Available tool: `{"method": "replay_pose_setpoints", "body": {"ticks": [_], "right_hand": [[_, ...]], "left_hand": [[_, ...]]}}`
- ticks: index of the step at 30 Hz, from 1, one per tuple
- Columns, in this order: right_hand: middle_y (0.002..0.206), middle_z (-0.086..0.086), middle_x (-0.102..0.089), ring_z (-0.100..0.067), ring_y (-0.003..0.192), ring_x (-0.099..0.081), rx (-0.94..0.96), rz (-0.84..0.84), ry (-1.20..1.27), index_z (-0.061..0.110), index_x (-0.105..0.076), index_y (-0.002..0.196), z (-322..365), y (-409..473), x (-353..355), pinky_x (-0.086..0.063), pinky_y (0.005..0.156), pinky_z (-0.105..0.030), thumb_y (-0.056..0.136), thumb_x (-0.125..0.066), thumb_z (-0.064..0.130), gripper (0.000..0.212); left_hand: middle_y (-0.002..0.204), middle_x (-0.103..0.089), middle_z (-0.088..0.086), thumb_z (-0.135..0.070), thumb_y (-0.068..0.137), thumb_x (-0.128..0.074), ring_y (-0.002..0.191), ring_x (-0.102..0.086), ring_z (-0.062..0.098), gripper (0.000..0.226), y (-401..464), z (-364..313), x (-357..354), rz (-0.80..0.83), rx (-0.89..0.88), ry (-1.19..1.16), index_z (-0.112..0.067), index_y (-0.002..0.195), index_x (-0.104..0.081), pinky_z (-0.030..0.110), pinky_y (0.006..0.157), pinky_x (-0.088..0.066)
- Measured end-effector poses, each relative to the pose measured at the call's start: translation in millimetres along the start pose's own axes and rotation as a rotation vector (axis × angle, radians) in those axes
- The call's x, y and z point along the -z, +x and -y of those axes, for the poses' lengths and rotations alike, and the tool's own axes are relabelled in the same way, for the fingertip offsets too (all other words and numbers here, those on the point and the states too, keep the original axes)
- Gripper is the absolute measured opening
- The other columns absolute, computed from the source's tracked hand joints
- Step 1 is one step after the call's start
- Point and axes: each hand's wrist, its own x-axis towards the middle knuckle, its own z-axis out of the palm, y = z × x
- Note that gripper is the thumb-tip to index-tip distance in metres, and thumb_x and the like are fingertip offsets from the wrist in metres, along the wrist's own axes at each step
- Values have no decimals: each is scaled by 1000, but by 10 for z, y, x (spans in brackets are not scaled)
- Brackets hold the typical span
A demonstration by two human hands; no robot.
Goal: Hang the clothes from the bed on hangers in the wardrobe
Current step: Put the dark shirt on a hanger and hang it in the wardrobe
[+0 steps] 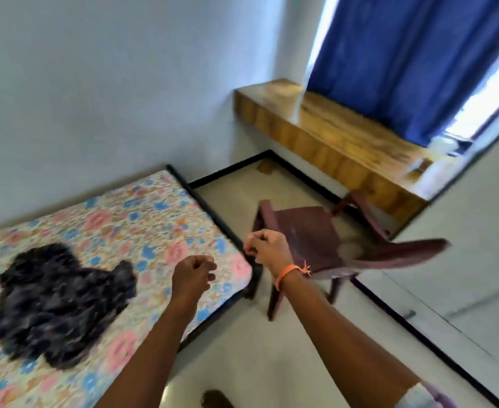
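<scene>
Pale walls and a floral bed (142, 219) frame your reach. Your left hand (193, 275) and right hand (267, 248) both hover with fingers curled, holding nothing. The dark garment (56, 304) lies on the bed well left of your left fingers, stretching left and toward you, so I judge the left hand nearer. No wardrobe shows.

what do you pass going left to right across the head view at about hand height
dark clothes on the bed → left hand → right hand → maroon plastic chair
</scene>
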Motion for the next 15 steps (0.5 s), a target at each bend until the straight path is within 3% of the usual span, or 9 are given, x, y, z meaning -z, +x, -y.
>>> {"method": "replay_pose_setpoints", "body": {"ticks": [5, 7, 11, 15], "right_hand": [[77, -12, -70, -11, 60, -63, -8, -353, 60, 13, -66, 78, -61, -377, 1468, -42, 47, -12, 93, -62, 7, 17], [77, -12, -70, -12, 61, -63, 4, -456, 94, 10, -66, 81, -74, -554, 2028, -44, 48, -13, 93, -61, 7, 14], [78, -12, -72, -14, 65, -66, 21, -711, 129, 8, -70, 85, -207, -953, 3353, -48, 52, -17, 92, -63, 10, 10], [78, -11, -73, -13, 64, -66, 2, -866, 184, 10, -71, 87, -261, -1139, 4478, -45, 58, -25, 89, -63, 11, 8]], "left_hand": [[78, -67, 5, -11, 96, -58, 57, -58, 9, 12, -413, -312, -1488, 305, -152, 110, -10, 88, -66, 16, 47, -43], [77, -69, 3, -12, 95, -60, 51, -58, 4, 12, -576, -435, -2051, 410, -207, 144, -12, 86, -67, 17, 47, -44], [73, -71, 3, -14, 92, -63, 60, -62, 13, 13, -1120, -603, -3336, 628, -363, 238, -10, 82, -71, 31, 64, -50], [72, -68, -1, -13, 94, -61, 52, -60, 2, 11, -1635, -749, -4359, 779, -418, 230, -8, 89, -69, 25, 57, -47]]}}
